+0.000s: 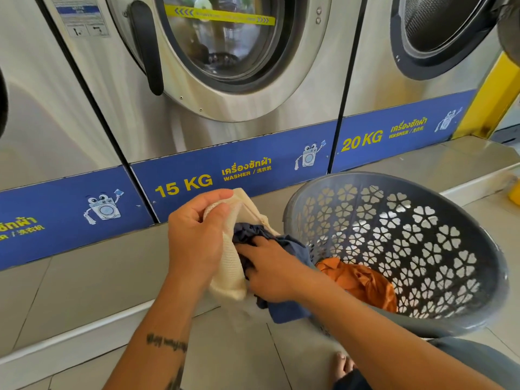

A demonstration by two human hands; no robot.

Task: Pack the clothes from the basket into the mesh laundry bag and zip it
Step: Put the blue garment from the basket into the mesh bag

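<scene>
My left hand (197, 235) grips the top edge of a cream mesh laundry bag (232, 266) and holds it up above the floor. My right hand (270, 270) clutches a dark blue garment (284, 311), part of it bunched at the bag's mouth and part hanging below my wrist. To the right a grey plastic basket (422, 243) with heart-shaped cut-outs lies tilted toward me. Inside it lies an orange garment (363, 282). The bag's zip is hidden.
A row of steel front-loading washers stands behind on a raised tiled step (84, 277), with blue 15 KG and 20 KG panels (225, 170). The right washer's door (509, 29) is swung open. My bare foot (343, 367) rests on the tiled floor below.
</scene>
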